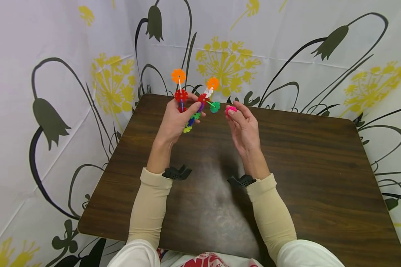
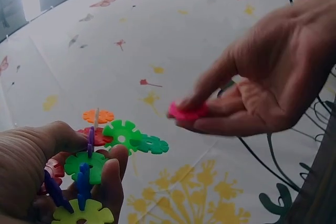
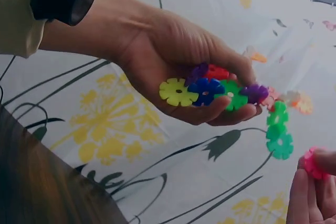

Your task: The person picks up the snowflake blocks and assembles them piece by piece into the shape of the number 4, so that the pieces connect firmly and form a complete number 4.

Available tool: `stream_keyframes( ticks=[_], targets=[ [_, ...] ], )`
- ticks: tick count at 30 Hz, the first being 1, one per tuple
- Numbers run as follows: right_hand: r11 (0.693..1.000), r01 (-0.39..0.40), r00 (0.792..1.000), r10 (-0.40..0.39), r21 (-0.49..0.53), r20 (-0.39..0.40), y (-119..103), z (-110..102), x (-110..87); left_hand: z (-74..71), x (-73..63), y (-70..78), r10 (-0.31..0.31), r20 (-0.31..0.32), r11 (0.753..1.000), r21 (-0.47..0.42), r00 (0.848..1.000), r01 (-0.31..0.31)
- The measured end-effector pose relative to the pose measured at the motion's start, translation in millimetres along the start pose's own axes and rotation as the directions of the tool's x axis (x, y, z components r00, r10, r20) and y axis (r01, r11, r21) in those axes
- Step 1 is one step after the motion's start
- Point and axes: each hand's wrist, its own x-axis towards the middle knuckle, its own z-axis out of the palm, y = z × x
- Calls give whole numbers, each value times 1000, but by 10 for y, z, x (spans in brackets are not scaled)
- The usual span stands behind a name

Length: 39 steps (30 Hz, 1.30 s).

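Note:
My left hand (image 1: 173, 120) holds a chain of interlocking flower-shaped discs (image 1: 203, 98) above the far part of the table. In the right wrist view, a yellow disc (image 3: 178, 92), a blue disc (image 3: 206, 92) and a green one lie along the fingers. Two green discs (image 2: 122, 135) branch off toward the right hand in the left wrist view, and orange discs (image 1: 178, 76) stick up at the top ends. Between thumb and fingers my right hand (image 1: 245, 128) pinches a loose pink disc (image 1: 231, 110), apart from the chain.
Both hands are over a dark wood-grain table (image 1: 304, 178). Behind it and at the sides hangs a white curtain (image 1: 280, 33) printed with yellow and dark green flowers. Each wrist wears a black camera (image 1: 177, 172).

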Motion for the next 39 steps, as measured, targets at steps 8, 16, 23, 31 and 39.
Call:
stream_keyframes(
  ticks=[8, 16, 23, 31, 39],
  targets=[
    [974, 146, 988, -134, -175, 75, -130, 100, -69, 31, 9, -14, 14, -5, 994, 105, 1000, -14],
    [801, 414, 909, -341, -432, 239, -277, 286, -55, 66, 75, 47, 20, 40, 980, 199, 999, -28],
    [556, 492, 870, -271, -671, 413, -497, 466, 79, 92, 160, 47, -3, 48, 955, 297, 999, -11],
    [200, 403, 911, 5, -893, 412, -650, 531, 141, 141, 265, 33, -29, 54, 903, 430, 998, 3],
    [75, 374, 921, 86, -924, 379, -695, 536, 183, 186, 298, 38, 0, 45, 834, 550, 999, -25]
  ],
)
